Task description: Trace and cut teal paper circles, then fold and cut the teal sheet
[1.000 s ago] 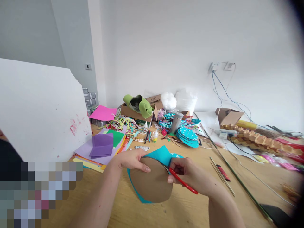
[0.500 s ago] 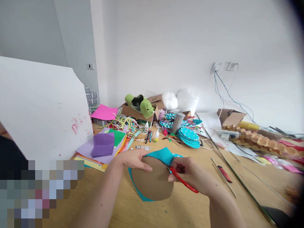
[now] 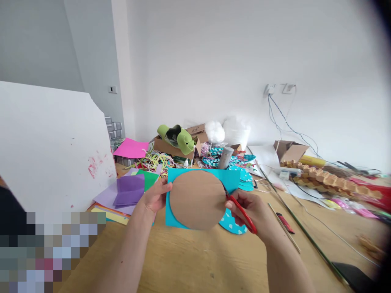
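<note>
Our left hand pinches the paper behind the disc, at its left edge; our right hand curls around scissors at its right. We'd best cut close along its rim.

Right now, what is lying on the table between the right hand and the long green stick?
In the head view, a red cutter and at least one thin wooden stick lie between the right hand and the long green stick.
</note>
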{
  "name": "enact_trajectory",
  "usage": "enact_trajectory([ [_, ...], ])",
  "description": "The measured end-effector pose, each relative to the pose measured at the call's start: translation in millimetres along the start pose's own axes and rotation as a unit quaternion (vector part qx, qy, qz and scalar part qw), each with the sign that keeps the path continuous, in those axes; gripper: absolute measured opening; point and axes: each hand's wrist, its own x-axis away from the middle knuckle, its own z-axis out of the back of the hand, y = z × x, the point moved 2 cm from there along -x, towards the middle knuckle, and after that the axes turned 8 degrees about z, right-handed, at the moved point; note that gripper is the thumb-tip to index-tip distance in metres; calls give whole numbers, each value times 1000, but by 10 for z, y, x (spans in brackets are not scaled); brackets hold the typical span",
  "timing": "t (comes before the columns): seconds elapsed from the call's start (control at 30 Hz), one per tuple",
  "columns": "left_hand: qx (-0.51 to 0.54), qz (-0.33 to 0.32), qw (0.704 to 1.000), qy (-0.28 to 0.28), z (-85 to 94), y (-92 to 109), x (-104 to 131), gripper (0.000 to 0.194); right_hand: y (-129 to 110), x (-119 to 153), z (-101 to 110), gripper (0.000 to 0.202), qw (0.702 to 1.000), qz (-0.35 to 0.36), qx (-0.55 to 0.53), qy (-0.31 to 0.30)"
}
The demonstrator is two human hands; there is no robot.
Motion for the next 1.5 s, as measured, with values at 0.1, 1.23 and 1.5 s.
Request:
enact_trajectory([
  [0.1,1,19,1000,0,-126,-69,-5,66,-6,-33,-49,54,1000,7,-13,23],
  [1.23,5,59,998,32,-133,-112,-38,61,105,-42,-102,42,997,59,-24,-34],
  [1.5,-5,61,998,30,-144,-108,-40,60,104,-44,-95,44,999,51,11,-9],
])
